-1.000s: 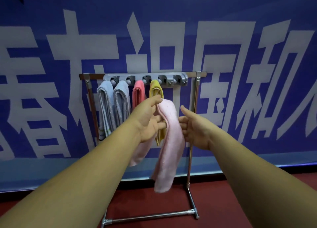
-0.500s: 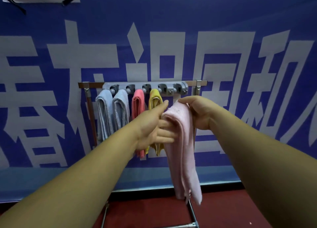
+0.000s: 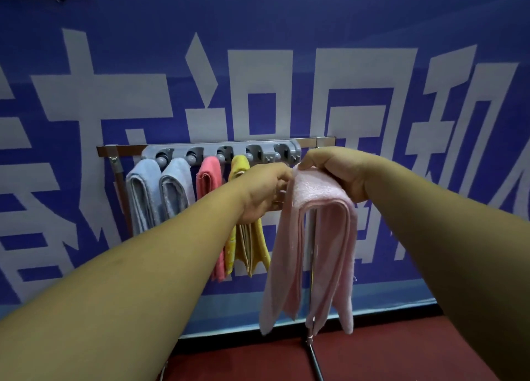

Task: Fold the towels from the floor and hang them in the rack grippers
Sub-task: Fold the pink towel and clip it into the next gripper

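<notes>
A folded pale pink towel hangs doubled over, its fold held up just below the right end of the grey gripper rail. My right hand grips the fold from above and the right. My left hand holds the towel's left edge, fingers curled against it. On the rail hang two light blue towels, a coral pink towel and a yellow towel, each in its own clamp. The rightmost clamp holds nothing.
The rack is a metal frame with a brown top bar, standing on a dark red floor against a blue banner wall with large white characters. Its right post and foot run down behind the pink towel.
Both hands have lifted the pink towel up and toward the rail. My right hand went from open beside it to gripping its top fold, and the towel now hangs doubled.
</notes>
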Motion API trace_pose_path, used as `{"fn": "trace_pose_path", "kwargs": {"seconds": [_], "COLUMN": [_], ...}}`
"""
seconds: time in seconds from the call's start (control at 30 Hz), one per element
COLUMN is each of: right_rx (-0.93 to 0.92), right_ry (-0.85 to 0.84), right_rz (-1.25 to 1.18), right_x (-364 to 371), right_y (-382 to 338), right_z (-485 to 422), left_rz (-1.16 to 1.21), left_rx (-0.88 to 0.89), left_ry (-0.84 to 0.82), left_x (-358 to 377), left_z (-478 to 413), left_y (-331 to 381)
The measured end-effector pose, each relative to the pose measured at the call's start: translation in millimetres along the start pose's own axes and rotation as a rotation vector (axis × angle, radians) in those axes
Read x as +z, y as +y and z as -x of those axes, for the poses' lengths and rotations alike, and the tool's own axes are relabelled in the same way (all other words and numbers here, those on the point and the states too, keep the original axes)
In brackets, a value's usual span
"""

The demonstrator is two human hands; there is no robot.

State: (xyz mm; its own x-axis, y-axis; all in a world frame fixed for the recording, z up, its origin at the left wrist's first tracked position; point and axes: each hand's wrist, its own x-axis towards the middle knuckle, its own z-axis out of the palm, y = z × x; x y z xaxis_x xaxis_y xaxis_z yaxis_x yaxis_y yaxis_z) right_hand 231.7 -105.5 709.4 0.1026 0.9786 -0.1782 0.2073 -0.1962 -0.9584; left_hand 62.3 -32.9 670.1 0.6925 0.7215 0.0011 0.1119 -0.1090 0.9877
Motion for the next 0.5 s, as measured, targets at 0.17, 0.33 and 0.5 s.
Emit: {"fn": "trace_pose_path", "kwargs": {"seconds": [0.17, 0.33, 0.5], "right_rx": [-0.03, -0.089, -0.273], "right_ry": [0.018, 0.045, 0.146], "right_rz": [0.007, -0.017, -0.049], "right_x": [-17, -30, -33], "right_y": [0, 4, 10], "right_z": [-26, -54, -93], "left_rz": [-0.001, 0.069, 0.16], "left_rx": [-0.067, -0.049, -0.011], "left_ry": [-0.087, -0.062, 0.078], "left_x": [-13, -26, -33], "left_z": [-32, -61, -93], "left_y": [-6, -12, 6]}}
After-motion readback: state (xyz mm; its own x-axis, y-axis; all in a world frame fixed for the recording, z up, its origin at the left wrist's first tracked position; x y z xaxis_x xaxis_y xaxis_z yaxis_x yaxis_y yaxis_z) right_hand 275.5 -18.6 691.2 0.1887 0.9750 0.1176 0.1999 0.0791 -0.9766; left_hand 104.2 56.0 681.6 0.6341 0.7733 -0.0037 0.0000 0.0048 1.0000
